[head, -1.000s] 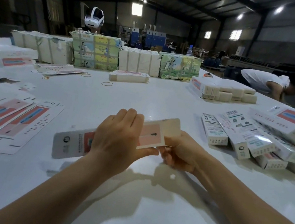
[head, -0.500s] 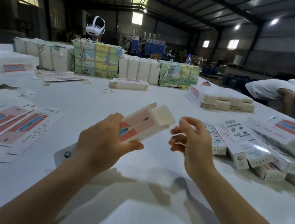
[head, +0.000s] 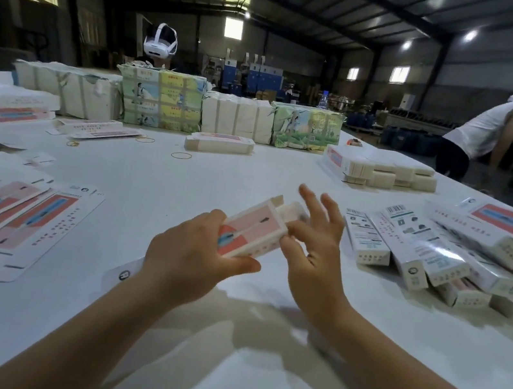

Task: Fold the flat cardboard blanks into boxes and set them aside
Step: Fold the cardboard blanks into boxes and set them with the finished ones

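Note:
A long white box with a pink and blue print [head: 251, 229] is held above the white table [head: 124, 325], its far end flaps standing open. My left hand [head: 194, 255] grips its middle, thumb underneath. My right hand [head: 313, 251] is at the far end; thumb and forefinger touch the end flap while the other fingers spread straight up. The box's near end [head: 123, 274] shows below my left wrist. Flat blanks [head: 6, 220] lie fanned out at the left. Folded boxes [head: 442, 252] are piled at the right.
Wrapped bundles of stock [head: 162, 98] line the far side, with a small stack of blanks [head: 219, 144] and another stack [head: 378, 170] before them. Rubber bands [head: 181, 155] lie loose. A person in white [head: 490, 128] bends at the far right.
The flat blank has been opened into a box shape and tilted away from me. My right hand came off it, then returned to the far end flap. The person at the right stood up more.

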Available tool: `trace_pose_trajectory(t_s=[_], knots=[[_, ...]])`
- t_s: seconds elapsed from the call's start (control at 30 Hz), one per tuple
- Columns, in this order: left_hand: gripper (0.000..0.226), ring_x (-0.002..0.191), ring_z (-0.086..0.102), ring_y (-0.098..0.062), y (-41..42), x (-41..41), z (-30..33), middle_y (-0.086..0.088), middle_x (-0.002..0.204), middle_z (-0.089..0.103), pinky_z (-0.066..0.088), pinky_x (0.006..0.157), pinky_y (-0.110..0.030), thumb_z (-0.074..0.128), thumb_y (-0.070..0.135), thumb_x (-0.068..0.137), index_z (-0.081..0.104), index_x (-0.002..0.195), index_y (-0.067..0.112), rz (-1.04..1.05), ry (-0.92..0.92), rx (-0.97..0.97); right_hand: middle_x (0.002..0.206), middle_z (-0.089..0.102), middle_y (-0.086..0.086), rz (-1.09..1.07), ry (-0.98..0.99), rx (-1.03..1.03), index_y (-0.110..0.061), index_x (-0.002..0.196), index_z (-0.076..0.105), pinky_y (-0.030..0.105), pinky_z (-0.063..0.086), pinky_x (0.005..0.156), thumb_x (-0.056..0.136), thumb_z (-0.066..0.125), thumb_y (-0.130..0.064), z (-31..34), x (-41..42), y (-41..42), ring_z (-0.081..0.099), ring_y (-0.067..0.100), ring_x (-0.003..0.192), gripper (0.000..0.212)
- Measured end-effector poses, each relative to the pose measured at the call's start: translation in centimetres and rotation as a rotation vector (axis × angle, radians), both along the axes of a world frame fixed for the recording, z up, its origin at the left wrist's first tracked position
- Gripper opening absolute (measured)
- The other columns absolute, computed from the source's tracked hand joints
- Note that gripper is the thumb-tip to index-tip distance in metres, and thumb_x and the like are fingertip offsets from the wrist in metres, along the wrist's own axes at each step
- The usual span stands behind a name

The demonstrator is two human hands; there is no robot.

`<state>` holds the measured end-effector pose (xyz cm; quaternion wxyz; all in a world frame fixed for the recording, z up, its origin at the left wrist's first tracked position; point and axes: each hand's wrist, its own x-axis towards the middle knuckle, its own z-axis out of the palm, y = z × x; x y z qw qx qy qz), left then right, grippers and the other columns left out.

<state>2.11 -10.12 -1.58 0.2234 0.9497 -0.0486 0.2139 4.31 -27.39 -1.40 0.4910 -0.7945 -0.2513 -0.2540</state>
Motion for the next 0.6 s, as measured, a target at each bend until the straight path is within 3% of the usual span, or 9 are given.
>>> trace_pose_trajectory(t_s=[0.07, 0.13, 0.2, 0.3, 0.4, 0.5, 0.6], knots=[[0.053, 0.07, 0.057, -0.005, 0.2, 0.1, -0.1, 0.02, 0.09, 0.05, 0.056, 0.066, -0.028, 0.058, 0.076, 0.067, 0.041, 0.098, 0.037, -0.025, 0.052, 0.012, 0.13, 0.047, -0.02, 0.021, 0.001, -0.026, -0.022, 0.096, 0.07, 0.044, 0.02, 0.115, 0.079, 0.043, -0.019, -0.1, -0.1, -0.2, 0.024, 0.006, 0.135, 0.032], [0.055, 0.071, 0.058, -0.005, 0.2, 0.1, 0.0, 0.019, 0.091, 0.05, 0.056, 0.068, -0.029, 0.058, 0.078, 0.065, 0.041, 0.098, 0.037, -0.009, 0.08, 0.011, 0.115, 0.056, -0.023, 0.028, -0.002, 0.032, -0.026, 0.104, 0.064, 0.05, 0.032, 0.107, 0.079, 0.047, -0.018, -0.1, -0.5, -0.1, 0.036, 0.006, 0.128, 0.031], [0.056, 0.07, 0.057, -0.005, 0.1, 0.1, 0.0, 0.018, 0.09, 0.05, 0.055, 0.067, -0.029, 0.058, 0.078, 0.065, 0.041, 0.097, 0.036, 0.039, 0.088, 0.011, 0.112, 0.061, -0.012, 0.063, 0.048, 0.141, -0.038, 0.108, 0.048, 0.049, 0.039, 0.103, 0.084, 0.052, -0.01, -0.2, -0.8, 0.3, 0.047, 0.013, 0.122, 0.037], [0.053, 0.068, 0.054, -0.006, -0.4, 0.2, -0.2, 0.016, 0.089, 0.05, 0.048, 0.06, -0.024, 0.057, 0.077, 0.068, 0.039, 0.096, 0.036, 0.103, 0.076, 0.046, 0.121, 0.056, -0.002, 0.053, 0.16, 0.157, -0.044, 0.12, 0.035, 0.043, 0.039, 0.107, 0.093, 0.045, 0.001, -0.7, -1.0, 1.2, 0.046, 0.015, 0.124, 0.053], [0.054, 0.072, 0.053, -0.008, -1.0, 0.2, -0.5, 0.014, 0.088, 0.05, 0.046, 0.063, -0.028, 0.054, 0.078, 0.069, 0.039, 0.095, 0.033, 0.156, 0.043, 0.088, 0.125, 0.05, -0.003, 0.069, 0.259, 0.182, -0.043, 0.13, 0.034, 0.036, 0.043, 0.105, 0.097, 0.039, -0.003, -1.1, -1.0, 1.8, 0.046, 0.015, 0.125, 0.052], [0.054, 0.074, 0.053, -0.01, -1.0, 0.2, -0.5, 0.013, 0.089, 0.05, 0.044, 0.063, -0.027, 0.052, 0.079, 0.07, 0.038, 0.095, 0.033, 0.165, 0.04, 0.107, 0.127, 0.05, -0.005, 0.082, 0.269, 0.153, -0.044, 0.129, 0.034, 0.04, 0.04, 0.108, 0.095, 0.044, -0.006, -1.1, -0.9, 1.5, 0.045, 0.012, 0.125, 0.051], [0.054, 0.073, 0.054, -0.008, -0.8, 0.2, -0.3, 0.013, 0.089, 0.051, 0.048, 0.065, -0.028, 0.05, 0.08, 0.07, 0.039, 0.095, 0.033, 0.155, 0.031, 0.109, 0.129, 0.048, -0.014, 0.051, 0.21, 0.147, -0.046, 0.128, 0.032, 0.032, 0.034, 0.11, 0.086, 0.055, -0.03, -0.7, -0.4, 0.8, 0.04, 0.002, 0.126, 0.051]])
